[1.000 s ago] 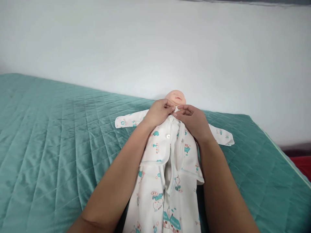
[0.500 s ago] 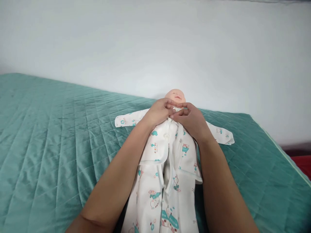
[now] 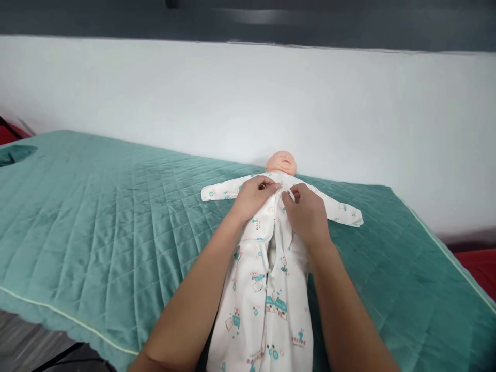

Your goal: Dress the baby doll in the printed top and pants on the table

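A baby doll (image 3: 281,162) lies on its back, head toward the wall, arms stretched out sideways. It wears a white printed baby jacket (image 3: 259,226) over matching white trousers (image 3: 251,305). My left hand (image 3: 256,195) pinches the jacket's front edge at the upper chest, just under the neck. Opposite it, my right hand (image 3: 308,209) has thumb and finger closed on the other front edge. A button (image 3: 272,210) shows lower on the jacket front. Below that, the two front flaps hang apart over the trousers. The exact spot between my fingertips is too small to make out.
A green quilted cover (image 3: 116,222) spreads under the doll, its pale-piped edge (image 3: 70,320) running along the front left. Behind stands a white wall (image 3: 194,98) with a dark band (image 3: 251,23) above. Red material (image 3: 478,268) shows at the far right.
My hands have moved from the doll's neck down to the upper chest, uncovering the collar and chin. The camera view has tilted up and pulled back.
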Available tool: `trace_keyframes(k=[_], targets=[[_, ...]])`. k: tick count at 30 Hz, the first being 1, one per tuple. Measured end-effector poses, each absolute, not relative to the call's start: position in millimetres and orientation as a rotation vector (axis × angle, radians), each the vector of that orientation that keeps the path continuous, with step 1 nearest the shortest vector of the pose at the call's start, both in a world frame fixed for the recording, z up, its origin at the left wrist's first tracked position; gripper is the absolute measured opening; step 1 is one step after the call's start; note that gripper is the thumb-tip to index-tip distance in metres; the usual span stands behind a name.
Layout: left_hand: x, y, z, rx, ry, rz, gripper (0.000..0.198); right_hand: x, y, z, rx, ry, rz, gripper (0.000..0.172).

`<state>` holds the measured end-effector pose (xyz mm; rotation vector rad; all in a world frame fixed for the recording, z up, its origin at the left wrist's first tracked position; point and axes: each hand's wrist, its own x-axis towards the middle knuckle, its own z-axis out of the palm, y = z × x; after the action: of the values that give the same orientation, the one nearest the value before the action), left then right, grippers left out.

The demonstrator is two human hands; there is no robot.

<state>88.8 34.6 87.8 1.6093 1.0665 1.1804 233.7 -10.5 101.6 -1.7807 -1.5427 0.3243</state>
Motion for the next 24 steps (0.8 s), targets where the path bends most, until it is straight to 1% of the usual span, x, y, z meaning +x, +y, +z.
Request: trace_keyframes(k=[4,7,11,14,20,24], targets=[[86,26,86,1.685,1.139,1.16,0.012,233,-14,93,-1.599,-1.359,0.477,0.02],[83,29,88,1.724,1.092,1.111,0.011,239,-14,91,-1.545,-1.269,0.629,0.022],[90,31,90,1.571,0.968,1.257,0.015,243,-12,84,-1.321,-1.132,0.786,0.023],[97,30,91,1.534,0.906,1.295,0.014,243,-9,77,-1.213,-1.104,0.809,0.024],[92,27,95,1.529,0.886,1.161,0.008,242,-9,75,-1.223,-1.127,0.775,0.027],[90,30,92,1.497,0.851,1.17,0.008,240,-11,80,-1.228,-1.144,0.815,0.026]])
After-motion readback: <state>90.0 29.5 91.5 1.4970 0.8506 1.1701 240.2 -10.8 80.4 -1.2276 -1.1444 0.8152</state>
